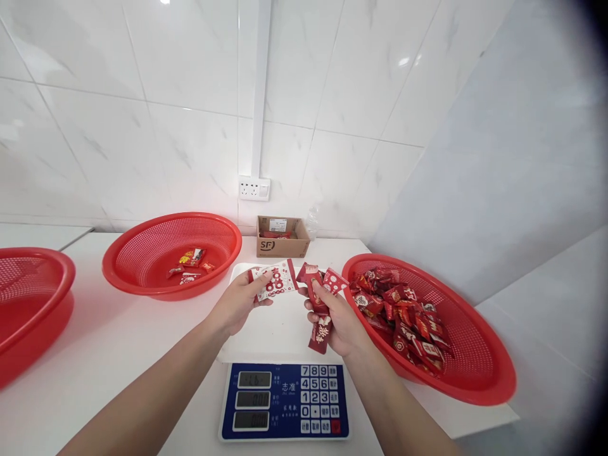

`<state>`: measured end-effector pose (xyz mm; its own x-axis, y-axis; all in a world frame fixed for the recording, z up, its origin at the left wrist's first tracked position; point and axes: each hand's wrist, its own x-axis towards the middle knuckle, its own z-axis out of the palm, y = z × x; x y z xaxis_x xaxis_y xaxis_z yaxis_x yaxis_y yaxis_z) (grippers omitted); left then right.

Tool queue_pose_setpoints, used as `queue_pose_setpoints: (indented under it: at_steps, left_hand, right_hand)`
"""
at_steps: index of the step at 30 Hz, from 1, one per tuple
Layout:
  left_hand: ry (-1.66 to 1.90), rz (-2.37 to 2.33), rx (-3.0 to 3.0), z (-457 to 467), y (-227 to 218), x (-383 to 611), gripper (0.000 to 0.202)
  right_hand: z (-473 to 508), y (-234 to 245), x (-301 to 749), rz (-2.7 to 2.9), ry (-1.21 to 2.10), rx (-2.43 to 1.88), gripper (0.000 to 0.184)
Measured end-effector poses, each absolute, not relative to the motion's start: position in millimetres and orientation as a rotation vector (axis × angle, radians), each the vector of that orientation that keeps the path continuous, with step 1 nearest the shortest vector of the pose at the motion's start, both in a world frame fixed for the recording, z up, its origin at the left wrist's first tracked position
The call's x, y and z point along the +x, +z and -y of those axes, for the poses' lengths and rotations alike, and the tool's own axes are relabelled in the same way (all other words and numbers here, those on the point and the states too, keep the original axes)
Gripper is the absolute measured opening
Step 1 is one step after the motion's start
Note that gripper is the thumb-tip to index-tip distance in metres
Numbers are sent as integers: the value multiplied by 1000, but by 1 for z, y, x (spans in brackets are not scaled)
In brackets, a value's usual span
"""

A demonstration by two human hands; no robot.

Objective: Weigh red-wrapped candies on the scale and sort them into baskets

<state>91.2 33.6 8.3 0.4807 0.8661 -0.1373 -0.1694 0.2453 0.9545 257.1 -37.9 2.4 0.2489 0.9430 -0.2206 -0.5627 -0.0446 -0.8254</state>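
My left hand (240,303) is closed on a white and red candy packet (275,282), held above the white pan of a scale (285,342). To its right, my right hand (339,320) grips a bunch of several red candy packets (319,304) fanned out over the pan. A red basket (479,367) heaped with many red packets lies just right of that hand. Another red basket (142,253) at the back left holds a few packets (190,263).
The scale's blue keypad and displays (285,399) face me at the near edge. A third red basket (28,304) sits at far left. A small cardboard box (282,237) stands by the tiled wall under a socket (254,188). The counter ends at right, beyond the full basket.
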Motion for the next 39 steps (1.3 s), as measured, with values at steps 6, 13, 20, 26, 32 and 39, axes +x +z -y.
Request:
queue_pose_setpoints:
  at_steps: [6,13,20,26,32,39]
  left_hand:
    - [801,-781,1183,-32,7,92,37]
    - [769,-754,1255,-22,7,99,37]
    - [754,-752,1257,-17,12,100,44]
    - [763,-763,1276,-21,8,100,40]
    - [782,-744,1250,-24,4,101,38]
    - [887,-735,1248,-29,-2,102,33]
  right_hand:
    - [38,0,257,515,1297,-1016,33]
    - [34,-4,255,549,1210,-1021,28]
    - [32,-9,258,583,1150,-1051,26]
    - [33,-9,257,599,1147,-1071,26]
    - [32,-9,260,573,1092,-1073,26]
    - [33,-7,260,535,1030,-1066,26]
